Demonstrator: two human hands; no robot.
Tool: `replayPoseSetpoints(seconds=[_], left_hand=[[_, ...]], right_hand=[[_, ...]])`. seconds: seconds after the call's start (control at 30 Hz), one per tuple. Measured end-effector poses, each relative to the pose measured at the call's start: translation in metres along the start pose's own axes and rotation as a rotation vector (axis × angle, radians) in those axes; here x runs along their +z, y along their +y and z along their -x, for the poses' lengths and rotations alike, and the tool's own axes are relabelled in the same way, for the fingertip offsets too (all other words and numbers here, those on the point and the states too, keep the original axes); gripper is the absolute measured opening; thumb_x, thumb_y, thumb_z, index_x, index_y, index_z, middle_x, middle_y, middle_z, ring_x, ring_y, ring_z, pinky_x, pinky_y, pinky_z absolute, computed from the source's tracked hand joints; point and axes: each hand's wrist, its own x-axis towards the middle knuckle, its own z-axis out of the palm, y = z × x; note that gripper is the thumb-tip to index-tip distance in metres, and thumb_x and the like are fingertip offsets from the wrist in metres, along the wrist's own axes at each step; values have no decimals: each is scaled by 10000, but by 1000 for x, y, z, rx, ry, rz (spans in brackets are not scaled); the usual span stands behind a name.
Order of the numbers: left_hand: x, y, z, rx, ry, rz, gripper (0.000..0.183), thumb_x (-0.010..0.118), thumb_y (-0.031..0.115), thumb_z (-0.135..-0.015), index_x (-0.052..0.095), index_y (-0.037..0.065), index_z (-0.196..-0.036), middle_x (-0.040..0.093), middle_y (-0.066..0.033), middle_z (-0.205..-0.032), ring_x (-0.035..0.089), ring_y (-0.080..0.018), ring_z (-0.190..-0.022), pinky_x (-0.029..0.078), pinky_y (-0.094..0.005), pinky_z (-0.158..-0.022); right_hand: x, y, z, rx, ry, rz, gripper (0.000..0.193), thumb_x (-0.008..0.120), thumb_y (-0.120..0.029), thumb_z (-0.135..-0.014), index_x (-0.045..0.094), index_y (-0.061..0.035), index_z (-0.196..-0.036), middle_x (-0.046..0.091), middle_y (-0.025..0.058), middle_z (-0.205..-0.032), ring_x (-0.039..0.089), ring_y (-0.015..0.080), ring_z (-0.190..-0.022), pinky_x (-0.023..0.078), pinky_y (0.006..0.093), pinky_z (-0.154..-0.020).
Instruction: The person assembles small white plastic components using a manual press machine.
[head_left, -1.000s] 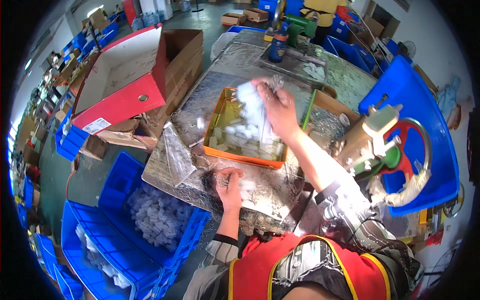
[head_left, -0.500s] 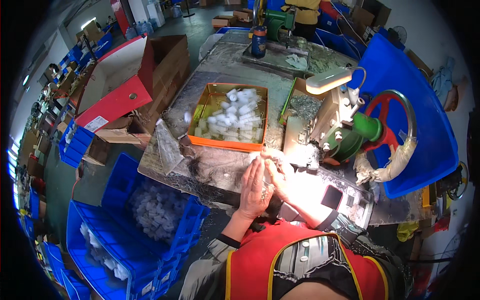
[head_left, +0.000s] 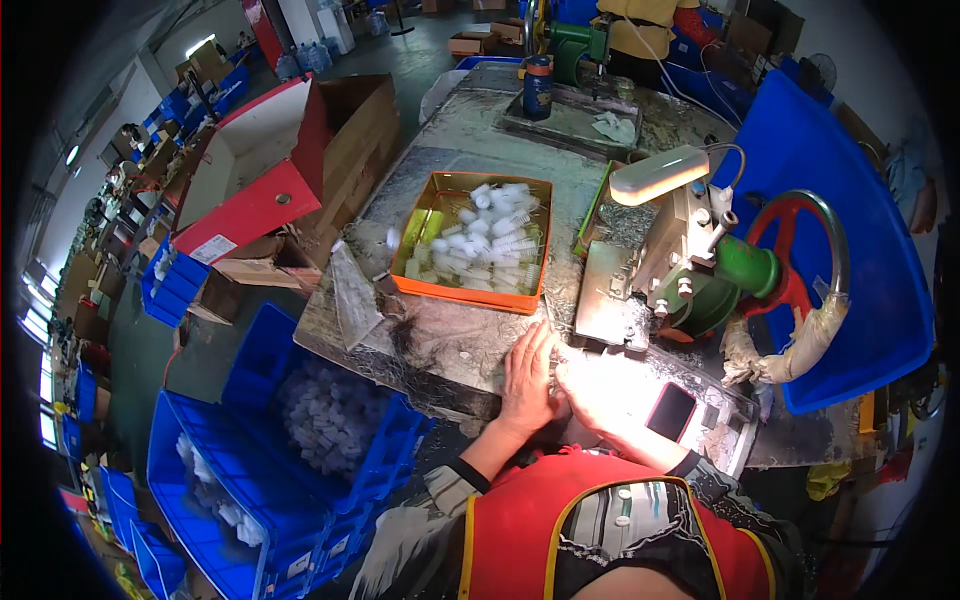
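Observation:
My left hand [head_left: 529, 377] is at the near edge of the workbench [head_left: 470, 345], its fingers stretched out and close together, pointing away from me. My right hand [head_left: 588, 392] sits right beside it, almost touching. Glare from the lamp washes out its fingers, and anything between the two hands is hidden. Just beyond them stands an orange open box [head_left: 470, 297] with many small white ribbed pieces [head_left: 490, 235] inside. To the right is a green hand press [head_left: 745, 265] with a red handwheel [head_left: 790, 262], lit by a white lamp [head_left: 658, 175].
A dark phone [head_left: 671, 411] lies on a pale tray right of my hands. Blue bins [head_left: 235, 470] with white pieces stand at lower left. Red and brown cartons [head_left: 285, 180] are at far left, a large blue bin [head_left: 850, 220] at right. Another person [head_left: 640, 40] stands at the back.
My hands have come slightly lower, toward me, and lie nearer the bench edge. The whole view has shifted a little, so the surroundings appear moved to the right and down.

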Motion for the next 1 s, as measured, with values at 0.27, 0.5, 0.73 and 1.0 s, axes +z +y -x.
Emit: replayPoseSetpoints(seconds=[0.27,0.5,0.73,1.0], left_hand=[[6,8,-6,33,193,35,281,497,183,-826,572,57,-1066,571,-111,-1161,493,-250,-1157,307,-413,-1017],[13,0,-15,169,54,154,276,510,188,-814,578,20,-1021,609,-145,-1004,554,-314,-1015,393,-439,-940],[24,-23,-6,80,-149,-76,387,602,237,-737,563,29,-1062,589,-179,-1034,542,-369,-989,453,-449,-826],[26,-28,-13,-229,-136,28,425,588,284,-765,542,75,-1133,524,-134,-1150,448,-346,-1065,358,-448,-915]], right_hand=[[-7,-6,1,-145,83,152,325,561,-326,-845,592,-33,-981,574,169,-900,556,311,-758,443,384,-681],[-23,31,1,-183,51,566,454,694,-356,-742,608,6,-1001,506,201,-1230,491,382,-1089,387,407,-937],[4,-6,-50,-374,6,225,304,573,-281,-826,661,4,-770,599,188,-1036,521,325,-1051,421,404,-900],[11,-7,-60,-376,-39,229,314,523,-269,-862,626,25,-904,595,177,-1008,525,331,-963,415,411,-875]])
